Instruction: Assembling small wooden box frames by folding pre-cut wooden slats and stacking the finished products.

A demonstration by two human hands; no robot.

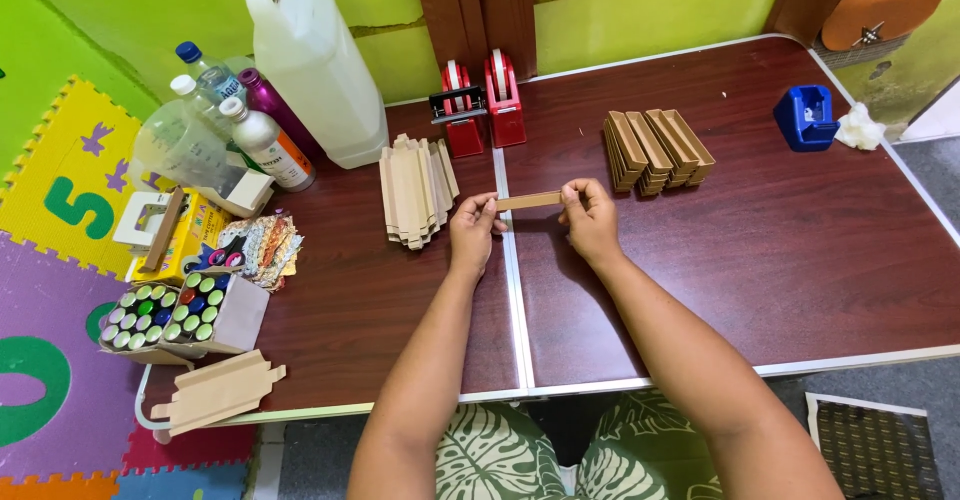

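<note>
Here both hands' fingers (487,207) pinch the cardboard strip (529,201) lengthwise (left-right, level).

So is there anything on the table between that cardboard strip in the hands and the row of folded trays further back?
Nothing visible. The left hand and right hand hold the cardboard strip over bare table; the folded trays lie beyond it, apart.
</note>
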